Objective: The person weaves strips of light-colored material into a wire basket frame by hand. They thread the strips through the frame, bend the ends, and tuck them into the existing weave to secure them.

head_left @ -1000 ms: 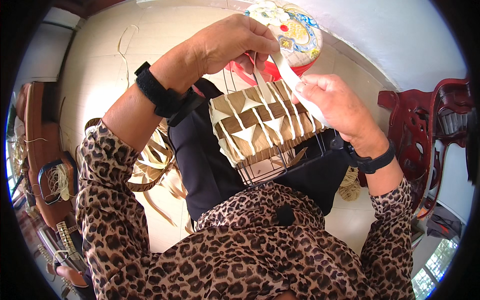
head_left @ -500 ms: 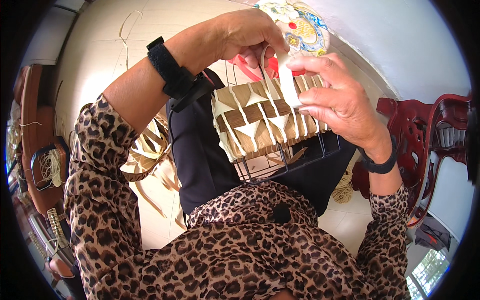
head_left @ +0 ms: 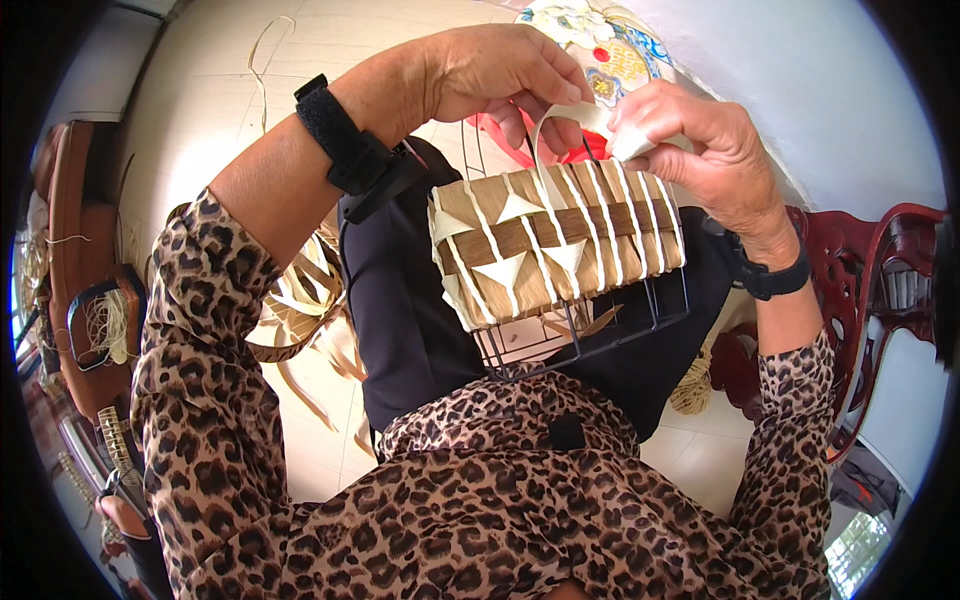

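A wire frame [head_left: 575, 347] of black rods rests across my lap. Its upper part is covered with tan and brown strips, bound by thin pale cord, with several pale folded triangles [head_left: 502, 270]. Above it, a flat pale strip [head_left: 549, 187] rises from the weave and bends in a loop between my hands. My left hand [head_left: 520, 78] has its fingers curled at the strip's bend, thumb and forefinger closed on it. My right hand [head_left: 705, 150] pinches the strip's folded end between thumb and fingers, just above the weave's far right side.
Loose tan strips [head_left: 300, 300] lie heaped on the floor left of my leg. A patterned round stool top [head_left: 610, 50] and something red [head_left: 497, 135] are beyond the frame. Carved dark red furniture [head_left: 860, 260] stands at right, near a coil of cord [head_left: 692, 385].
My right hand has moved up and slightly right, lifting from the weave with the strip's end. The strip now arches more loosely between both hands. The left hand has barely shifted.
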`<control>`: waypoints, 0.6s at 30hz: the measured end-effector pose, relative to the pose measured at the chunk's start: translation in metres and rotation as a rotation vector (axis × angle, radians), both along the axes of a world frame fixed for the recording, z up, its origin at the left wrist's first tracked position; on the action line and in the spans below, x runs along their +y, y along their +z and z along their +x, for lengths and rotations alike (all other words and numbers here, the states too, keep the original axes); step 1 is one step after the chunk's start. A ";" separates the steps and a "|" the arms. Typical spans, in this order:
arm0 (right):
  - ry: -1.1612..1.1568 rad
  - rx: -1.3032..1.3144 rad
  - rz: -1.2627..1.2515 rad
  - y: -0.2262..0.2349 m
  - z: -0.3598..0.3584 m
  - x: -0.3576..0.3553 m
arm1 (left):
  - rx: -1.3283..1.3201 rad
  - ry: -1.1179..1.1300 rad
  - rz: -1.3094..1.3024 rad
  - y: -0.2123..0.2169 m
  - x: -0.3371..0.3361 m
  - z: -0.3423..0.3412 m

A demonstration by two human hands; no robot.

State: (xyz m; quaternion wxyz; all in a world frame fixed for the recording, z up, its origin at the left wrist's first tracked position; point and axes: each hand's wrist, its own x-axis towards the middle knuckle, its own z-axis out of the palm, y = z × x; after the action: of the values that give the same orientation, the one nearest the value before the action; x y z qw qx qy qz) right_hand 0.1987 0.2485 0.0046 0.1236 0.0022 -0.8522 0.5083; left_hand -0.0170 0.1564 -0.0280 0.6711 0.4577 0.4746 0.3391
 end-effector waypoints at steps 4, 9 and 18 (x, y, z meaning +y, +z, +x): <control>-0.051 0.058 0.051 -0.001 -0.004 -0.015 | -0.047 0.000 -0.013 0.004 -0.004 0.003; -0.151 0.097 0.210 0.001 -0.001 -0.027 | 0.617 0.264 0.463 0.035 -0.022 0.013; -0.237 0.137 0.519 -0.003 0.005 -0.035 | 1.161 0.258 1.176 0.023 -0.064 0.059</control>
State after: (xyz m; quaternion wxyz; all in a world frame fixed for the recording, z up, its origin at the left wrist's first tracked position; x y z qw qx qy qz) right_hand 0.2037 0.2133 0.0013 0.2348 -0.0315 -0.9377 0.2542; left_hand 0.0424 0.0920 -0.0046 -0.0723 0.7772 0.5392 0.3162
